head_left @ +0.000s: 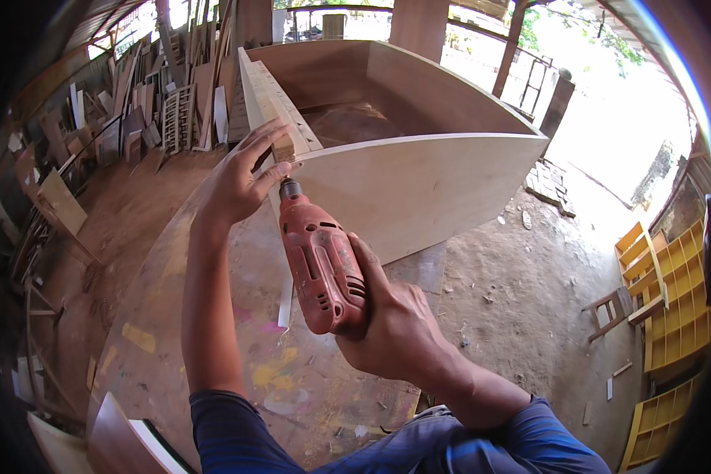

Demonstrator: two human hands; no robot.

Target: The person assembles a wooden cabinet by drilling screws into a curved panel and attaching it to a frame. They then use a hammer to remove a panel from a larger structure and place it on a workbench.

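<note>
A scuffed red power drill (320, 257) is in my right hand (399, 324), which wraps its handle. Its chuck points up and away, and the tip meets the near left corner of a large open plywood box (419, 193). My left hand (241, 178) grips the end of a wooden batten (283, 142) at that corner, fingers over the top and thumb close to the chuck. The batten runs along the box's left side wall. The box stands on a paint-stained worktable (213, 316). The drill's contact point is partly hidden by my thumb.
Boards and wood offcuts (189, 103) lean in a pile at the far left. Yellow slatted frames (679, 292) stand at the right beside a small wooden frame (608, 308). A pale panel (122, 434) sits at the lower left. Scraps lie on the dirt floor (521, 316).
</note>
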